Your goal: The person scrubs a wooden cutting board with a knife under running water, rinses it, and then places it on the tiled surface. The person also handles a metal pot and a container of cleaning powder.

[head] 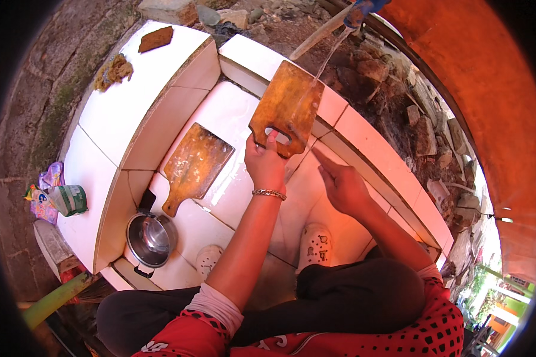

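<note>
My left hand (268,165) grips a wooden cutting board (290,98) by the cut-out hole in its handle end. The board is held up at a slant over the tiled ledge. A thin stream of water (332,51) from a blue spout (362,13) strikes its upper right part. Just below the board's right corner is my right hand (344,187), holding nothing, its forefinger stretched out and the other fingers partly bent. On the wet tiled floor to the left lies a second wooden cutting board (196,163) with a handle, pale bits scattered on it.
A metal pot (152,238) with dark handles stands beside the tiled step. On the white tiled ledge (116,120) lie a tangled scrubbing pad (113,72), a flat brown piece (155,39) and plastic packets (67,199). Stones (422,134) line the right side beyond the low tiled wall (375,151).
</note>
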The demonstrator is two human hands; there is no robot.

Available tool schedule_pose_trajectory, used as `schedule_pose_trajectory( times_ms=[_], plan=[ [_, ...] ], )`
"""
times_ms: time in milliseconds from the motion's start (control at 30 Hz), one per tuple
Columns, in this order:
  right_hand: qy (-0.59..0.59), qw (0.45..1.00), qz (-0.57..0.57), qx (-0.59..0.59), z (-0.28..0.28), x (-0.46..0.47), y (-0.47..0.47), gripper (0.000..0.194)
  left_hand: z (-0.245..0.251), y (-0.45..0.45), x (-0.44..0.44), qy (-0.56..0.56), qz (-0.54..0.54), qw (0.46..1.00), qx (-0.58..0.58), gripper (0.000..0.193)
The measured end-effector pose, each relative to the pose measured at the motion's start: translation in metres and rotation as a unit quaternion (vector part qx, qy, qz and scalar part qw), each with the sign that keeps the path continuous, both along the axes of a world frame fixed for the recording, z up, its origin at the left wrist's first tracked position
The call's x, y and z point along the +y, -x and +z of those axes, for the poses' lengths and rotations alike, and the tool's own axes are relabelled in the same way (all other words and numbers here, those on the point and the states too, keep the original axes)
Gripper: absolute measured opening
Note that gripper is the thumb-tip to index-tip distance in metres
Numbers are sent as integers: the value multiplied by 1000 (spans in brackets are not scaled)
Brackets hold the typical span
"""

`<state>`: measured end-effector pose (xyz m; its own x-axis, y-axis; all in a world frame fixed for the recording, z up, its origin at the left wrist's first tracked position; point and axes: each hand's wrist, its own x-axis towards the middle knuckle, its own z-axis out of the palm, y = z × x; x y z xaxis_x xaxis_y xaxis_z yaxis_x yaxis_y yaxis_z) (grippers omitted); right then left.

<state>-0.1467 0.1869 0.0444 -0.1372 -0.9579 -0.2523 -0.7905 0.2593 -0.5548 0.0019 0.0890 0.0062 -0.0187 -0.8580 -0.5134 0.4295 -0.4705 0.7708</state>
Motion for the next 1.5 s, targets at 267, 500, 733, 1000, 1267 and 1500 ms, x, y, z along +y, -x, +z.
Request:
schedule_pose_trajectory(
  times_ms=[267, 500, 733, 1000, 1267, 1500],
  plan=[
    [-15, 999, 23, -38, 7, 0, -3, 49, 8, -1, 1, -12, -20, 1000, -17, 38],
    [16, 1000, -8, -15, -4, -1, 1, 48, 3, -3, 0, -12, -8, 1000, 11, 43],
    [33, 999, -40, 12, -25, -5, 17, 48, 4, -7, -2, -15, -19, 1000, -3, 46],
    [30, 998, -45, 34, -28, -15, 32, 49, 7, -11, -3, -11, -31, 999, -16, 43],
    [52, 994, -91, 27, -38, -17, 46, 49, 5, -8, -2, -12, -26, 1000, -2, 42],
    [43, 996, -80, 27, -31, -17, 33, 49, 4, -12, -3, -24, -34, 999, -25, 41]
  ],
)
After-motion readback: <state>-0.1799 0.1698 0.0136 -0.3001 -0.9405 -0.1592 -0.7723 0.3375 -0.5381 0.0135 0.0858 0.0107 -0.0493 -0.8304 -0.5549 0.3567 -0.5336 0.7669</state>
